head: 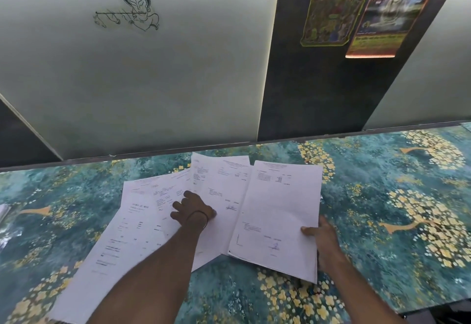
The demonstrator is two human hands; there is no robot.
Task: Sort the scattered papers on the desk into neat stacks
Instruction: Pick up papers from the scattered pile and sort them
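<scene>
Near left: loose sheets (122, 242) fanned on desk (382, 196), overlapping, long axes slanting near-left to far-right. Right hand (323, 239) pinches stack (277, 216) at right edge, thumb on top. Stack's long axis near-to-far, headings at far end. Left hand (193, 209) at centre, fingers bent onto sheets, grip unclear.

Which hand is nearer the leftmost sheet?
Left. The left hand presses the fanned papers just right of the leftmost sheet; the right hand grips the stack farther right.
</scene>
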